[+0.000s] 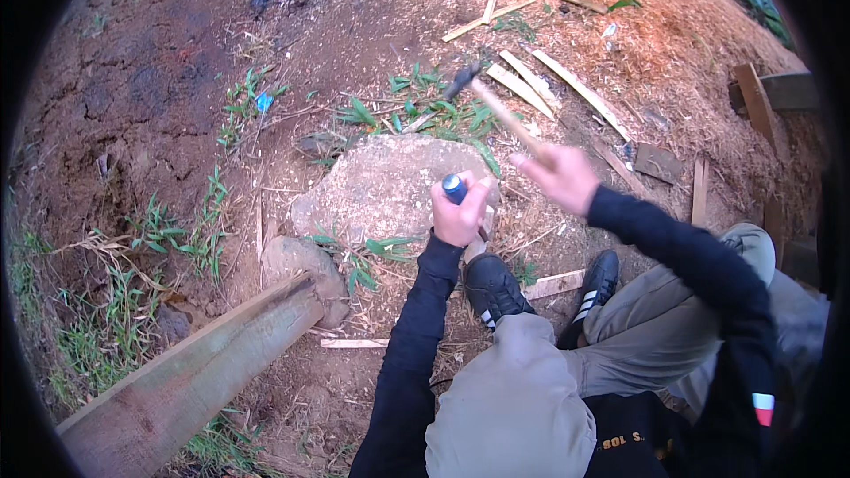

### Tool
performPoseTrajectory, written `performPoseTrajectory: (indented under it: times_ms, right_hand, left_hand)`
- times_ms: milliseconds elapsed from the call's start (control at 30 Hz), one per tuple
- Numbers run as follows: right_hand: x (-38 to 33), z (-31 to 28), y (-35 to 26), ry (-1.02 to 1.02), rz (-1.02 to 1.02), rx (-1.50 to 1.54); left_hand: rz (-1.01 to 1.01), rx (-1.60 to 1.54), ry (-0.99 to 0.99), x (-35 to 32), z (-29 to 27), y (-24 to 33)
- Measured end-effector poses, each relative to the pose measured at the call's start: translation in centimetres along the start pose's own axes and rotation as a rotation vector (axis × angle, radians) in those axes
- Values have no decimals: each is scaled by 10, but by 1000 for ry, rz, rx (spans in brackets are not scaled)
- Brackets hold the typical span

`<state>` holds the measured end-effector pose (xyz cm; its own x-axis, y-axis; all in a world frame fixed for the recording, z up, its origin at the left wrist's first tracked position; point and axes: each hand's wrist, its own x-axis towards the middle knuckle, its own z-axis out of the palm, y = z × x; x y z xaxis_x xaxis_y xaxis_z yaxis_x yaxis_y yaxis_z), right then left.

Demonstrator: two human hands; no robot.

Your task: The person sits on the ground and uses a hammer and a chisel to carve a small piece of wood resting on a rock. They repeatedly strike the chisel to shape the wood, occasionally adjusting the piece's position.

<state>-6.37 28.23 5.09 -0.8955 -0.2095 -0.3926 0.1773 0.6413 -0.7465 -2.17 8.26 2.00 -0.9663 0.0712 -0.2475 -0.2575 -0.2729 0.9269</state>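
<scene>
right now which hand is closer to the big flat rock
Left. The left hand grips a blue-capped tool right over the flat rock; the right hand is raised beside it, swinging a hammer.

A single head-worn fisheye view looks steeply down from above the crouching person, facing forward over the knees to the bare brown earth ground (pixel 159 80). Both forearms enter from the near edge, close to the lens. The far ground curves away toward the dark round rim.
</scene>
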Motion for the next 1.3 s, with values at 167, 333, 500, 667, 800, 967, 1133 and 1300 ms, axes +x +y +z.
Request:
performPoseTrajectory:
  times_ms: [167,333,500,667,800,967,1133,1300]
  right_hand:
    - [-3,99,32,-32,3,-22]
    - [-3,124,39,16,-163,-13]
    - [15,126,14,-122,-163,58]
    - [32,142,-6,-244,-205,36]
    - [43,175,-6,-202,-401,-2]
    - [48,151,-6,-417,-218,1]
    - [59,50,-11,-337,-229,-199]
    - [44,-50,-72,-206,-555,-179]
  left_hand:
    - [56,-51,31,-9,-6,6]
    - [116,-86,59,-14,-10,8]
    - [151,-133,115,-17,-24,13]
    - [183,-246,236,-22,-45,17]
    - [218,-187,221,-24,-50,20]
    - [169,-271,277,-25,-66,21]
    - [141,-236,230,-18,-58,18]
    - [29,-78,187,-1,-42,24]
